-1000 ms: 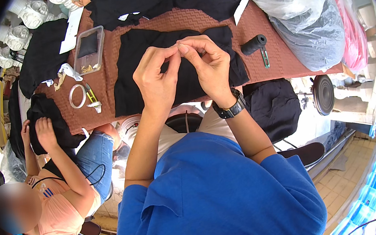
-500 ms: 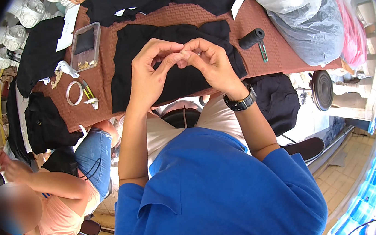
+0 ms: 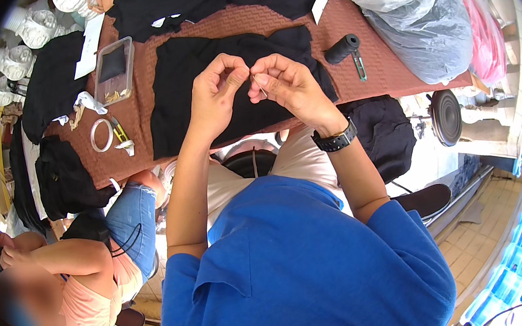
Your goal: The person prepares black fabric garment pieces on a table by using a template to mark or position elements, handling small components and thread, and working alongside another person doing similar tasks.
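Observation:
Both hands are raised close together over a black cloth (image 3: 177,108) spread on the table. My right hand (image 3: 288,89) pinches a thin, pale needle (image 3: 264,92) between thumb and fingers, its tip pointing down. Beside it, my left hand (image 3: 218,94) is closed in a pinch, thumb against fingertips; anything between them is too fine to see. A small gap separates the two hands. To the right of the cloth lie a black thread spool (image 3: 341,49) and green-handled thread snips (image 3: 360,65).
A brown cloth covers the table (image 3: 140,122). At left are a clear plastic box (image 3: 115,70), a white ring (image 3: 101,135) and a yellow cutter (image 3: 119,131). Stuffed plastic bags (image 3: 419,22) stand at far right. Another person (image 3: 93,272) sits at lower left.
My hands, touching at the fingertips before, have drawn slightly apart, and the needle in my right hand now shows. The person at left has shifted position.

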Tool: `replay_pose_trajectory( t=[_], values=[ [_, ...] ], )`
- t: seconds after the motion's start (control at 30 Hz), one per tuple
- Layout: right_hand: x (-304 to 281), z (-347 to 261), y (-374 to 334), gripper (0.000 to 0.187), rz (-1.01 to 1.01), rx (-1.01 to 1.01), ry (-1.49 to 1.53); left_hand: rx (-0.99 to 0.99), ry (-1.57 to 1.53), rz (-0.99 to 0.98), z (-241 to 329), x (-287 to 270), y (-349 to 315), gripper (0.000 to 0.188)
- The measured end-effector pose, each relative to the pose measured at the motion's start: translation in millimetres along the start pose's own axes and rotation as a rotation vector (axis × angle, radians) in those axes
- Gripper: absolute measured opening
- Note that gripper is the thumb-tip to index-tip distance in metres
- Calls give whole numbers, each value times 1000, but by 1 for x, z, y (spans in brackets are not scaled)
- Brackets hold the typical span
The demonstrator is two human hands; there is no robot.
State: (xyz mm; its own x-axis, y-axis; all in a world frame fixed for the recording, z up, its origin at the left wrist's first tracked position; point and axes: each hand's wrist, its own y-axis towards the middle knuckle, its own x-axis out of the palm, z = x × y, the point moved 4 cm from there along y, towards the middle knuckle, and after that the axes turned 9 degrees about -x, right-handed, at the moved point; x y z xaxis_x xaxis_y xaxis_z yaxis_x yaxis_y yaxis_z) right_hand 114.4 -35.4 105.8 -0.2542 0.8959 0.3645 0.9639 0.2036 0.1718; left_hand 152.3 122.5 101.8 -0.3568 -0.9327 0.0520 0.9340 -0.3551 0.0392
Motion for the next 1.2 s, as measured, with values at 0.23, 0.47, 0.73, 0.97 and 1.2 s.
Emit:
replay_pose_trajectory(
  t=[0.23,0.47,0.73,0.97,1.2],
  values=[
    [-25,-8,-7,19,31,-71,106,-94,-740,-256,4,2,15,14],
    [-52,-45,-7,23,93,-133,-204,284,397,76,30,39,30,15],
    [-82,-80,-1,22,189,-191,-372,275,335,21,22,68,55,10],
    [-105,-113,12,18,256,-381,-578,26,151,-62,3,74,67,14],
    [-132,-174,26,18,320,-543,-868,154,226,-78,-14,90,89,14]
  ],
)
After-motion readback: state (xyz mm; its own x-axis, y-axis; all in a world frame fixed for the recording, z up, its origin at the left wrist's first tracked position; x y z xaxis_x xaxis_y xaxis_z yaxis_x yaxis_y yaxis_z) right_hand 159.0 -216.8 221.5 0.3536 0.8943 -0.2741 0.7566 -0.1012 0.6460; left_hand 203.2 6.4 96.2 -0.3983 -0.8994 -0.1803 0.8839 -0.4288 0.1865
